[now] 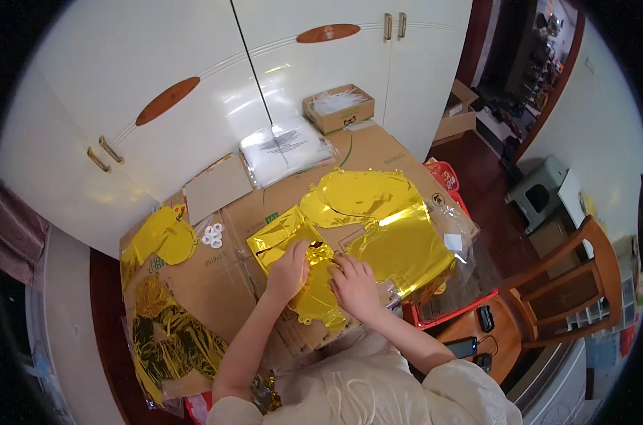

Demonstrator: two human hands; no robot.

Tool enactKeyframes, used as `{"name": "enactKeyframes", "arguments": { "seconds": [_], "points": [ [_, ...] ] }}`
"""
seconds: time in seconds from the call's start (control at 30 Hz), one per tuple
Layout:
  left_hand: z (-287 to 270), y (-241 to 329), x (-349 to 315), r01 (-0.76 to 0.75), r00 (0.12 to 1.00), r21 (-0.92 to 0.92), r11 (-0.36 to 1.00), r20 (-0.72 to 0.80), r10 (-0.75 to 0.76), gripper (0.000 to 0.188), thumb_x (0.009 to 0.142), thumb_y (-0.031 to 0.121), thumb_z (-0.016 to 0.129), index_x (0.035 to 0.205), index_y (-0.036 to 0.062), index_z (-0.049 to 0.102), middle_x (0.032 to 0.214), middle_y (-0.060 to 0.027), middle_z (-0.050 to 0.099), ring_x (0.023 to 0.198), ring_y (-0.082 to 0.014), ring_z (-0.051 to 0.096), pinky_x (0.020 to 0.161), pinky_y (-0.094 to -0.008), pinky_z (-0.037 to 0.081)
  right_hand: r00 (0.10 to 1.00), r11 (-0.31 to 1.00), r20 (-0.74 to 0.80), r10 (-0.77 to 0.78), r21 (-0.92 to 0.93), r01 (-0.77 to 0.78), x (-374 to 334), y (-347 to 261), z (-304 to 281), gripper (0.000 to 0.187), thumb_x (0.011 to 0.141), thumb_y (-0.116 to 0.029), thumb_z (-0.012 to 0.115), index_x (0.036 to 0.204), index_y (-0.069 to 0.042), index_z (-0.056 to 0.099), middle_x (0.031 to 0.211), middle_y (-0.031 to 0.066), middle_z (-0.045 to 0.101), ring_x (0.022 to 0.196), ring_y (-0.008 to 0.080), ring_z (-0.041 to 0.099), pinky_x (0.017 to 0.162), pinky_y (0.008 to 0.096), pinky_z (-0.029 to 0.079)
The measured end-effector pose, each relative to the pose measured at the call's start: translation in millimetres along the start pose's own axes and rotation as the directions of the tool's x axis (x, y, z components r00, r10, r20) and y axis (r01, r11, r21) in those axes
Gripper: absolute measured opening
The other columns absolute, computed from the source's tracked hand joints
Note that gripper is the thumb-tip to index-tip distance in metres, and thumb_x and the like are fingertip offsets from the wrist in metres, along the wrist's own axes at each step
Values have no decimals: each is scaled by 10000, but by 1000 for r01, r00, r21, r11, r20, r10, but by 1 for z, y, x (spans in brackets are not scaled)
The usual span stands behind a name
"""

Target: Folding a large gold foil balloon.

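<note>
A flat gold foil balloon (312, 297) lies at the near middle of the cardboard-covered table, its upper part crumpled between my hands. My left hand (288, 273) is closed with the fingers pinching the gathered foil. Close by on the right, my right hand (355, 285) has its fingers bent onto the same foil. Just beyond my left hand rests a folded gold foil piece (279, 230). Larger flat gold foil balloons (396, 244) spread out beyond and right of my right hand. My fingertips partly hide the crumpled spot.
Cardboard (219, 287) covers the table. White ribbon rolls (212, 235) sit left, near more gold foil (169, 237) and a gold fringe bundle (173, 340). At the back are clear plastic bags (282, 149) and a small carton (339, 110). A wooden chair (569, 283) stands right.
</note>
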State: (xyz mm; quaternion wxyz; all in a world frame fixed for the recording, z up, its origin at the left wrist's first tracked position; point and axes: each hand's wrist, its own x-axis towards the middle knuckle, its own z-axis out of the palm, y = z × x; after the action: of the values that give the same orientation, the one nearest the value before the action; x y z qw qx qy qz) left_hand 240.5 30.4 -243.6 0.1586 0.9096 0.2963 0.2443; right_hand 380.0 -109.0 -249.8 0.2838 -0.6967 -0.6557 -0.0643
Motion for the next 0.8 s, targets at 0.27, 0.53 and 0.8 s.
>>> {"name": "enactKeyframes", "arguments": {
  "seconds": [0.27, 0.53, 0.8],
  "points": [
    [-5, 24, 21, -516, 837, 423, 745, 63, 544, 187, 790, 172, 608, 945, 88, 670, 1138, -41, 611, 1193, -224, 527, 911, -415, 433, 1000, 1000, -2, 26, -9, -26, -3, 0, 3, 255, 844, -177, 603, 1062, -49, 638, 1206, 154, 563, 1189, 299, 497, 983, 429, 373],
    [1, 26, 30, -573, 793, 471, 670, 114, 598, 149, 772, 167, 620, 871, 82, 692, 1094, -26, 618, 1083, -199, 550, 895, -386, 408, 999, 999, 0, 32, -15, -32, -3, 0, 0, 218, 833, -176, 603, 1006, -50, 645, 1190, 149, 562, 1166, 293, 504, 963, 424, 381],
    [9, 13, 22, -574, 796, 447, 686, 108, 596, 161, 783, 169, 620, 892, 82, 699, 1059, -9, 627, 1050, -186, 548, 880, -373, 395, 1000, 999, 24, 14, -32, -13, -3, 1, 3, 225, 821, -180, 611, 1003, -52, 642, 1272, 121, 554, 1216, 258, 478, 972, 411, 377]
  ]
}}
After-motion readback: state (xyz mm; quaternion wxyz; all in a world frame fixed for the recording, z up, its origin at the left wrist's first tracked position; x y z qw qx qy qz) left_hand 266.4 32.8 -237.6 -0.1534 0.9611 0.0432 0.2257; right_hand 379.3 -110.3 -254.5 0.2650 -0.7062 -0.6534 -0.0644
